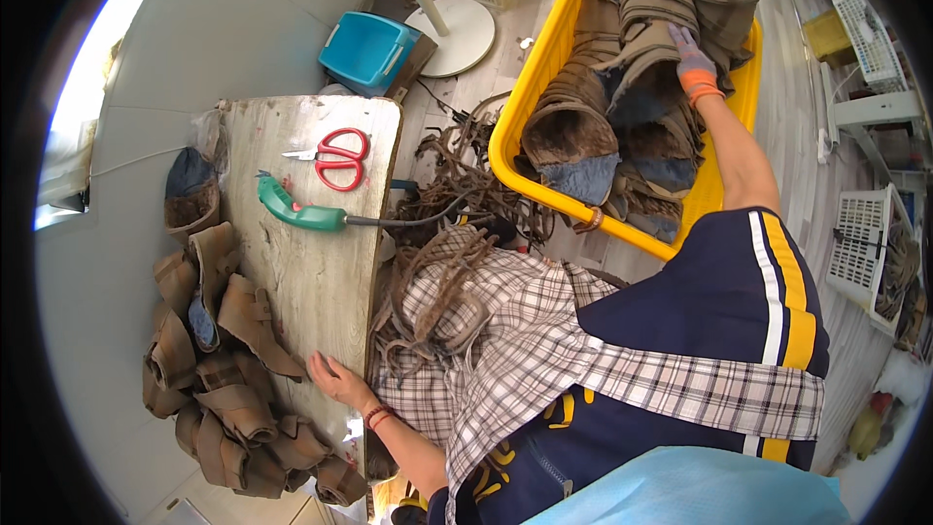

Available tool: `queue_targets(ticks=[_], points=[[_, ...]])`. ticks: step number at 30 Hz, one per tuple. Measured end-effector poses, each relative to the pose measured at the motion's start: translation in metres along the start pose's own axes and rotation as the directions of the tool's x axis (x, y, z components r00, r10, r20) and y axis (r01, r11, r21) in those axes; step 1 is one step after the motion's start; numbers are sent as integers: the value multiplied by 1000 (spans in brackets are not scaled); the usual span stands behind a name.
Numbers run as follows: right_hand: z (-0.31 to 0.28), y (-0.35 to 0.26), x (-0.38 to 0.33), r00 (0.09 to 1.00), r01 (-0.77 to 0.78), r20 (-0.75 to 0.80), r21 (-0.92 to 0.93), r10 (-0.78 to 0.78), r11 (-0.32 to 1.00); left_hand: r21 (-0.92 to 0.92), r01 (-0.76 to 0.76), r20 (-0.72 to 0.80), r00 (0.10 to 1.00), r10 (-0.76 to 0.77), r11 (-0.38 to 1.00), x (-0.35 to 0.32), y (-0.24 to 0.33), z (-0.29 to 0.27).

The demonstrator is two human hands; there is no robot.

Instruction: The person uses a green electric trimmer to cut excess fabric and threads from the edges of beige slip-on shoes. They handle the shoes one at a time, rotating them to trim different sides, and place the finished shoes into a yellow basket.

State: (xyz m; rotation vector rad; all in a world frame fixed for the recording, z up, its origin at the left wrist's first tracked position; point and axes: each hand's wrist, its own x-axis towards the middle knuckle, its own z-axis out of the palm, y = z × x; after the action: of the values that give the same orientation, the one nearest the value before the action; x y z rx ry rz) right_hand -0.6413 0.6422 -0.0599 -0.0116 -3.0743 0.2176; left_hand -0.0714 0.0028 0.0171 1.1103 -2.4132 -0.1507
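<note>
My right hand (pixel 695 63), in a grey glove with an orange cuff, lies with fingers stretched out on a nested stack of brown tube-shaped pieces (pixel 659 0). The stack fills much of a yellow crate (pixel 507 126); some pieces show blue-grey patches at their ends. My bare left hand (pixel 340 381) rests with fingers apart at the near part of the worktable (pixel 301 272), close to a loose heap of similar brown pieces (pixel 233 399). Red-handled scissors (pixel 340 159) and a green handheld tool (pixel 301 212) with a dark cord lie farther up the table.
Brown trimmed strips (pixel 437 297) lie across my checked apron (pixel 525 282), and more scraps (pixel 466 170) cover the floor between table and crate. A blue bin (pixel 369 51) and a round white stand base (pixel 457 37) stand beyond. White baskets (pixel 860 243) line the right side.
</note>
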Motion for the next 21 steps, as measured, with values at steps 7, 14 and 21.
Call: queue_targets(ticks=[7, 14, 21], points=[[-110, -28, -94, 757, 597, -256, -102, -601, 795, -273, -138, -189, 978, 88, 952, 14, 103, -21], [-200, -211, -175, -125, 990, -365, 8, -922, -137, -841, 493, 533, 688, 493, 221, 4, 284, 5], [-185, -278, -208, -413, 877, -465, 27, -783, -479, -282, 953, 761, 290, 580, -106, -8, 293, -9]])
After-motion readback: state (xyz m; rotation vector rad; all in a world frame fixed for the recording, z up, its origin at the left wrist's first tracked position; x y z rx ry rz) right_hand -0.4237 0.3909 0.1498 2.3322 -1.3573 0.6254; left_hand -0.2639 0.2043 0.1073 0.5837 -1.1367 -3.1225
